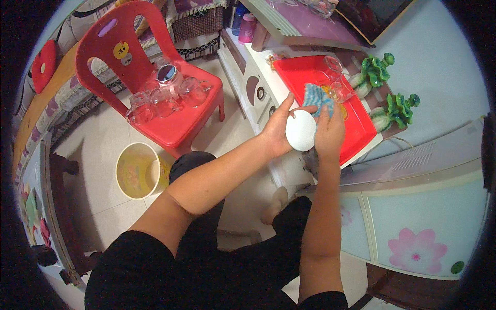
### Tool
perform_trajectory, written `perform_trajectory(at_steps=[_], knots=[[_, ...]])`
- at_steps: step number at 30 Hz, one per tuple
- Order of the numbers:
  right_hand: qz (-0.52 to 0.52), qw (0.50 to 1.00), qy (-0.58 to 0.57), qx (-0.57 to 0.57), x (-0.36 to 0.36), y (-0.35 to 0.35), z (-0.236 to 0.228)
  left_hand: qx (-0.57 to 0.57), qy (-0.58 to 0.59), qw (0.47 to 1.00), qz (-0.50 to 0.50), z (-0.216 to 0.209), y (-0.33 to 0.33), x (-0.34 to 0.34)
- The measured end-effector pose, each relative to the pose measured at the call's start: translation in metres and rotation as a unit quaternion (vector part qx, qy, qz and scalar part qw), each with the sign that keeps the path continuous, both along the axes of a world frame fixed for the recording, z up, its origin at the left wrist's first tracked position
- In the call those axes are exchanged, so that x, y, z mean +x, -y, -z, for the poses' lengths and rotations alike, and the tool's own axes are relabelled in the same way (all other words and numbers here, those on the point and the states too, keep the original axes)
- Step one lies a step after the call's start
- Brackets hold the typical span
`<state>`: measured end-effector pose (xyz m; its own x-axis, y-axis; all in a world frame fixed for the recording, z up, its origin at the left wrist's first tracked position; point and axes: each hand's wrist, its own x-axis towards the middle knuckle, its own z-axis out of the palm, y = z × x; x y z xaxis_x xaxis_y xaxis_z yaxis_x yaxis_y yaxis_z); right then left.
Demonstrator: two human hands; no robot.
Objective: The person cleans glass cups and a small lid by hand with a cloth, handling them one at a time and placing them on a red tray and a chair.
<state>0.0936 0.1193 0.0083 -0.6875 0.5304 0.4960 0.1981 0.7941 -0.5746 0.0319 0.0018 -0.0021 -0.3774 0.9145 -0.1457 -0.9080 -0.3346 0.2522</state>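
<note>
My left hand [277,129] is wrapped round the side of a smooth white oval object [301,130], perhaps a cup or lid; its far side is hidden. On the other side of it is my right hand [329,135], fingers closed on a blue-and-white knitted cloth [314,96] that sticks up past the white object. Both hands are over the near edge of a red tray [359,137] on the white cabinet. Clear glass cups [341,92] lie in the tray, just beyond the cloth.
At left, a red plastic chair [188,123] carries several glass mugs [164,103] and a pink cup with a shiny lid [167,76]. A yellow bin [135,170] stands on the floor. Green cabbage-shaped ornaments [398,111] sit behind the tray. A pink bottle [247,29] is farther back.
</note>
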Motion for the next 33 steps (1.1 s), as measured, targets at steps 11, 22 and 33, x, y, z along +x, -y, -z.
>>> perform_trajectory(at_steps=[11, 22, 33], knots=[[-0.224, 0.950, 0.022, 0.216, 0.005, 0.055, -0.005, 0.009, 0.092, 0.990, -0.109, 0.004, 0.007, -0.024], [-0.106, 0.992, -0.063, 0.040, 0.011, 0.035, -0.018, 0.041, 0.001, 0.999, 0.001, 0.001, 0.007, -0.008], [-0.059, 0.989, -0.083, -0.108, 0.024, 0.013, -0.032, 0.056, -0.057, 0.987, 0.138, -0.006, 0.005, 0.005]])
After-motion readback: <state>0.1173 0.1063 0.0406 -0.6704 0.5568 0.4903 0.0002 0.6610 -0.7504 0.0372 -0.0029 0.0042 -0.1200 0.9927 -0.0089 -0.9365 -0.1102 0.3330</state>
